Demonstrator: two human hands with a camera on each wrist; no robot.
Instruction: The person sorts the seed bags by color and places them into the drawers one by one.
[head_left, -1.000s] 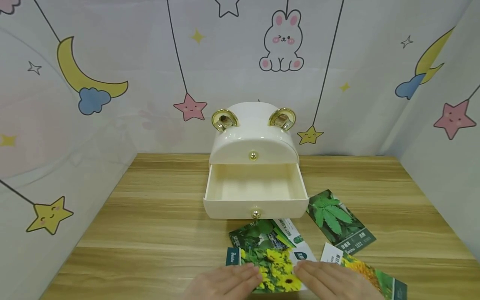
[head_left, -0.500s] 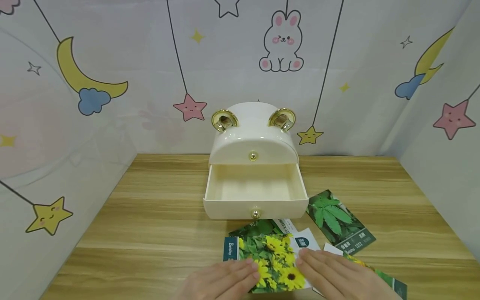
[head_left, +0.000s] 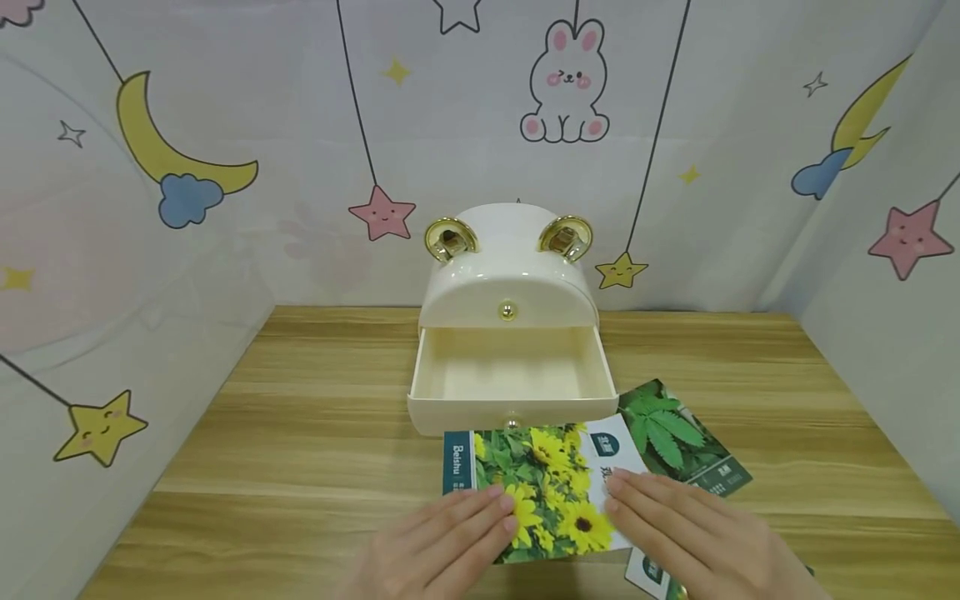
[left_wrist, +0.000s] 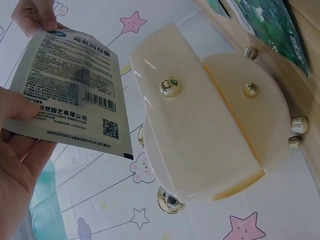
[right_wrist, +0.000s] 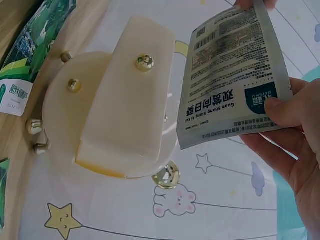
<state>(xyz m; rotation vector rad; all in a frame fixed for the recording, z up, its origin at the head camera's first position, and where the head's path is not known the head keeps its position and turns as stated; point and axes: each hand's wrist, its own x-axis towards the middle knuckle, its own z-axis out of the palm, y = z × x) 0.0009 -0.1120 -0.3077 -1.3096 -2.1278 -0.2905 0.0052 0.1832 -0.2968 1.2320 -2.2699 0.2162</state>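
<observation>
A seed packet [head_left: 555, 492] printed with yellow sunflowers is held up level between both hands, in front of the small white cabinet [head_left: 510, 287]. My left hand [head_left: 442, 542] pinches its left end, thumb underneath and fingers on top. At the other end my right hand [head_left: 697, 533] pinches it the same way. Both wrist views look up at the packet's printed back, with the thumb of each hand pressed on it. The cabinet's lower drawer [head_left: 510, 367] is pulled out, with nothing in it. The packet's far edge overlaps the drawer front in the head view.
A green-leaf seed packet [head_left: 663, 429] lies on the wooden table [head_left: 300, 442] right of the drawer. Another packet [head_left: 648, 573] shows partly under my right hand. One more green packet [right_wrist: 37, 40] lies on the table in the right wrist view. Patterned cloth [head_left: 300, 150] encloses the table.
Both hands have raised the sunflower packet and moved it toward the drawer. It now hides the green packet below the drawer front and part of the knob.
</observation>
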